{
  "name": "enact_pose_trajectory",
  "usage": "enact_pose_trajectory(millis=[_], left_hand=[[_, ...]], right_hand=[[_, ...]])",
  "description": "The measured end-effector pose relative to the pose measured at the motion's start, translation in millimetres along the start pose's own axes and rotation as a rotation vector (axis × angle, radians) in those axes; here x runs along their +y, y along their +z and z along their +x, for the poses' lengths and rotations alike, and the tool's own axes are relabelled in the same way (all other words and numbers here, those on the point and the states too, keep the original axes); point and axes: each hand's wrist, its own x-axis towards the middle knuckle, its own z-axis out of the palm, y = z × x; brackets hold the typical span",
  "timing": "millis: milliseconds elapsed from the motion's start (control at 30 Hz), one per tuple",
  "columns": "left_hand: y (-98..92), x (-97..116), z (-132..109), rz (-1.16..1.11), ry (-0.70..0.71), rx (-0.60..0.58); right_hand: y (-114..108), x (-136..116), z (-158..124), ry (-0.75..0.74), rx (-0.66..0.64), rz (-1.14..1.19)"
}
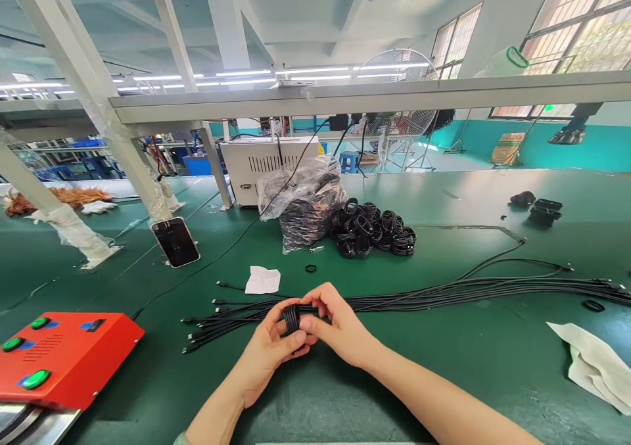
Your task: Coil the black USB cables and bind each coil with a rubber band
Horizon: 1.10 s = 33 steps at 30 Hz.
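A small coil of black cable (292, 319) is held up over the green table. My left hand (270, 350) is closed around it, thumb in front and fingers behind. From the other side my right hand (332, 323) pinches at the coil with thumb and fingers, partly hiding its right edge. Just behind my hands lies a bundle of long straight black cables (424, 295), running from the left connector ends (194, 336) to the right edge. Farther back sits a pile of coiled black cables (372, 228), beside a clear plastic bag (310, 208) of dark items.
An orange-red box with green buttons (73, 359) stands at the left front. A phone (176, 241) leans by a wrapped frame post. White paper (263, 280), a black ring (310, 269) and a pale cloth (594, 366) lie on the table (493, 392). A shelf beam (345, 98) crosses above.
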Motion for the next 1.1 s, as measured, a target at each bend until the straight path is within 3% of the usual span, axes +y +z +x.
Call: enact_pose_trajectory(millis=[133,367,867,1100], left_hand=[[-2.6,1.9,-2.2,-0.032,-0.077,-0.095],[2.9,1.9,-2.9,-0.033,-0.058,-0.207],[9.1,2.6,-4.8,0.057,-0.036,-0.047],[11.2,1.2,-5.3,0.1,0.019,0.03]], right_hand=[[5.0,3.1,-6.1,-0.198,-0.091,-0.197],[13.2,7.2,-10.1,-0.147,-0.084,-0.236],[25.0,15.0,-16.9,-0.22,-0.017,-0.179],[22.5,19.0,-18.3,-0.334,0.002,-0.138]])
